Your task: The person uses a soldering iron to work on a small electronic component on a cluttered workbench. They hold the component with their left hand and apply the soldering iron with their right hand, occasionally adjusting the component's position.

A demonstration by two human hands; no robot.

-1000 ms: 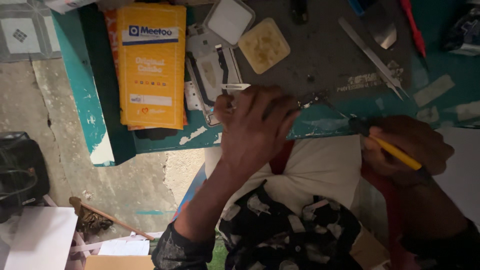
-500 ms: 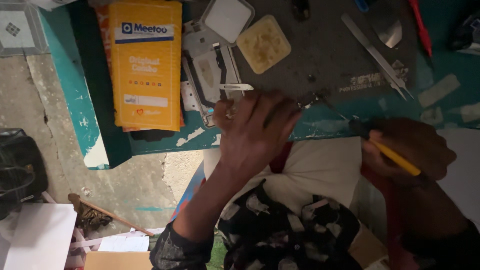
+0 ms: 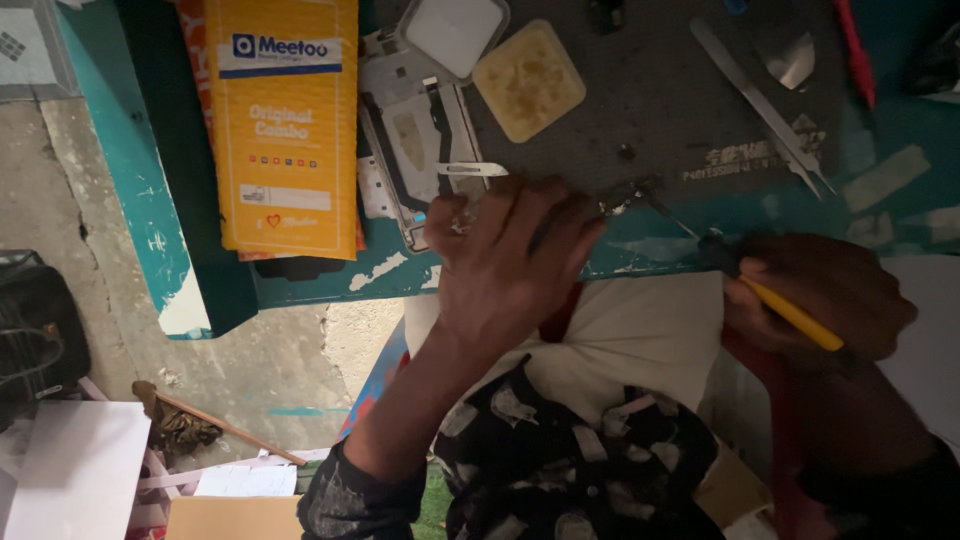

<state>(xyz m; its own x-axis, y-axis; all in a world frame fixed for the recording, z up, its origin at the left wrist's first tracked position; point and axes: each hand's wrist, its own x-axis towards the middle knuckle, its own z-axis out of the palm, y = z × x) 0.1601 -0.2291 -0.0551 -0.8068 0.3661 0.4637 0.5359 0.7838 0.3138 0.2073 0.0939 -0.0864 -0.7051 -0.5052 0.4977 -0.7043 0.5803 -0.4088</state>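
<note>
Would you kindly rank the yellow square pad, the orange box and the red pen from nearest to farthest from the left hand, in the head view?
From the left hand:
1. Yellow square pad, just above it.
2. Orange box, off to its left.
3. Red pen, far upper right.

My left hand (image 3: 510,255) rests at the near edge of the tabletop (image 3: 140,160), just in front of the phone frame (image 3: 415,150), and my right hand (image 3: 825,295) sits well to its right holding a screwdriver (image 3: 770,295) whose tip reaches toward my left fingers. A flat carton (image 3: 285,120) lies left of the frame on the tabletop. Beyond my hands a work mat (image 3: 660,110) carries a square pad (image 3: 528,80) with a small tray (image 3: 455,35) to its left and tweezers (image 3: 760,105) to its right.
</note>
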